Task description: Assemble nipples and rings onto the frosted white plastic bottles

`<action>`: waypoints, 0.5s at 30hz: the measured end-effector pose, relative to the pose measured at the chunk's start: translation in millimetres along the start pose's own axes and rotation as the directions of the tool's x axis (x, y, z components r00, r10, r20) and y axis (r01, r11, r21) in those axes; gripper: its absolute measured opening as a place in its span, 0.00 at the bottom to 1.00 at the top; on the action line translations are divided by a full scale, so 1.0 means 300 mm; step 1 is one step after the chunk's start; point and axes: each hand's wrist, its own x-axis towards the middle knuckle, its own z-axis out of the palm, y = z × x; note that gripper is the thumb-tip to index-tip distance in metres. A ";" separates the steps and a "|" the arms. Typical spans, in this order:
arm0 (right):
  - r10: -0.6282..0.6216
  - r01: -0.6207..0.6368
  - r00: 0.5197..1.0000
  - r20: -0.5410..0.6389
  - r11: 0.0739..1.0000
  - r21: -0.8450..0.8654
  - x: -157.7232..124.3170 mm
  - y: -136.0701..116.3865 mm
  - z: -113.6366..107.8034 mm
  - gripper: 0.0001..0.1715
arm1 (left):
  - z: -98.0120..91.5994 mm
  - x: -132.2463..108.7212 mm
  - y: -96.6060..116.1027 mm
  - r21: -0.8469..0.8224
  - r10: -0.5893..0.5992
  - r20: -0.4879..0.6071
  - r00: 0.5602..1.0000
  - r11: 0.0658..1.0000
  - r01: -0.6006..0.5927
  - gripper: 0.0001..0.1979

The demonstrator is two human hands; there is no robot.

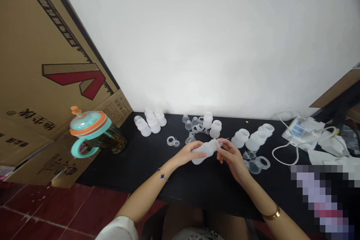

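Observation:
Over the black table's middle, my left hand [189,154] is wrapped round the body of a white bottle [204,152], which lies tilted with its neck to the right. The fingers of my right hand [229,155] pinch a clear dome-shaped cap [219,142] at the bottle's mouth. Behind my hands stand two open white bottles [208,120], beside loose clear caps [188,124] and rings. Three more open bottles [240,138] are to the right, and below them lie further rings and caps [263,162].
Capped bottles [153,123] lean in a group at the back left. A ring [170,141] lies nearer the middle. A large jug [91,133] stands left by cardboard boxes [25,56]. White cables [287,163] and packets lie at the right. A white wall is behind.

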 end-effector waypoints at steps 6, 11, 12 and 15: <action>-0.033 0.033 0.999 0.025 0.999 -0.026 0.002 0.010 -0.003 0.21 | -0.001 0.000 0.001 0.018 -0.007 0.007 1.000 1.000 0.007 0.20; -0.034 0.035 0.999 0.031 0.999 -0.039 0.001 0.008 -0.002 0.20 | -0.002 0.002 -0.007 0.012 -0.014 0.005 1.000 1.000 0.014 0.20; -0.034 0.035 0.999 0.028 0.999 -0.037 0.001 0.008 -0.002 0.20 | -0.002 0.002 -0.008 0.014 -0.014 0.005 1.000 1.000 0.014 0.20; -0.032 0.033 0.999 0.022 0.999 -0.039 0.003 0.010 -0.003 0.21 | -0.002 0.004 -0.008 0.011 -0.019 0.006 1.000 1.000 0.019 0.21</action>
